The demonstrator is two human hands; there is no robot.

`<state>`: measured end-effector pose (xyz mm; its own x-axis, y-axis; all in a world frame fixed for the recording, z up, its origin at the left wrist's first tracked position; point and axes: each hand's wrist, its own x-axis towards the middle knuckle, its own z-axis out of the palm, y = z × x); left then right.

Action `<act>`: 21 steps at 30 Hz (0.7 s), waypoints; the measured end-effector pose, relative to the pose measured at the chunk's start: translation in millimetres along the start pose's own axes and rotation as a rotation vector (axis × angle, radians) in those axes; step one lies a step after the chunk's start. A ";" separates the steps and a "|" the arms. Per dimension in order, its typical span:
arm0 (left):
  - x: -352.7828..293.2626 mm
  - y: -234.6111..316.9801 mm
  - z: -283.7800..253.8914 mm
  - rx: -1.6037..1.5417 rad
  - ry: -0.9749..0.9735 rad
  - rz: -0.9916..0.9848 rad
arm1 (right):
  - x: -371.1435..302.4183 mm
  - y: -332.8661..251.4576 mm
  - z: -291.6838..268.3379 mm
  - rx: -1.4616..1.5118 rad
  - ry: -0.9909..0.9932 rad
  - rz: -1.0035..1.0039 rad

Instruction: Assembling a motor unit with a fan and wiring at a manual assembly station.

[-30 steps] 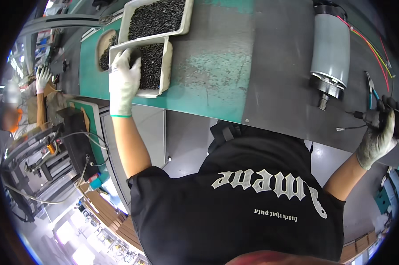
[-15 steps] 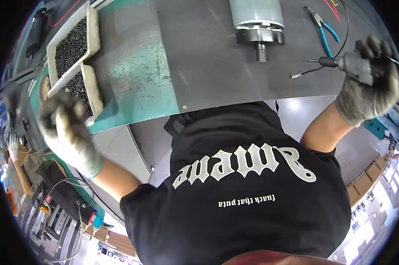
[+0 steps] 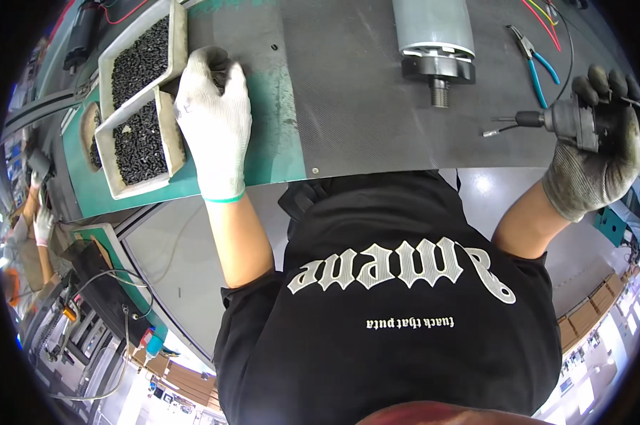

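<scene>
My right hand (image 3: 600,145), in a grey-palmed knit glove, is closed around a dark electric screwdriver (image 3: 571,124), whose thin bit points left over the bench's right side. My left hand (image 3: 217,117), in a white glove with a dark-stained thumb and fingertips, hovers above the green part of the bench, just right of the trays. Its fingers are curled together, and whatever they pinch is hidden. Two pale trays of small black screws, the far one (image 3: 180,35) and the near one (image 3: 172,134), stand beside it. A single small black piece (image 3: 274,47) shows right of my left hand.
A grey cylindrical motor (image 3: 433,28) with a black collar and threaded shaft lies at the far middle. Blue-handled pliers (image 3: 535,67) and a cable tip (image 3: 491,133) lie on the right. At the far left are a dark cylinder (image 3: 84,35) and a co-worker's gloved hand (image 3: 43,225).
My left hand has moved from the near tray rightward and away from me over the bench. A small black piece now shows beside it. The right hand still holds the screwdriver; the view has shifted slightly.
</scene>
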<state>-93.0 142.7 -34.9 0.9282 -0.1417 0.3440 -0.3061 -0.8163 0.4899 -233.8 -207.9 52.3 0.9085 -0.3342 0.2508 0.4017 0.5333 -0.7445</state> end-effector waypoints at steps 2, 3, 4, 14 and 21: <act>1.2 -4.2 -1.4 0.048 -0.047 0.136 | -0.8 2.2 -13.2 -0.034 -0.015 -0.054; 0.7 -4.7 -2.1 0.073 -0.070 0.200 | 0.9 5.4 -12.7 -0.026 -0.020 -0.050; 6.1 -2.9 -0.1 0.031 -0.093 0.267 | 2.1 8.6 -10.8 -0.045 0.002 -0.060; 5.7 0.8 11.1 0.172 -0.100 0.312 | -3.9 9.4 -2.9 -0.079 0.076 -0.086; -30.6 75.2 1.5 -1.877 -0.514 -0.240 | -15.9 1.9 11.0 -0.118 0.155 -0.113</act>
<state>-144.1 84.7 -9.8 0.8352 -0.5418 0.0946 0.3362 0.6391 0.6917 -246.2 -193.1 53.7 0.8262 -0.5070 0.2458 0.4756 0.3937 -0.7866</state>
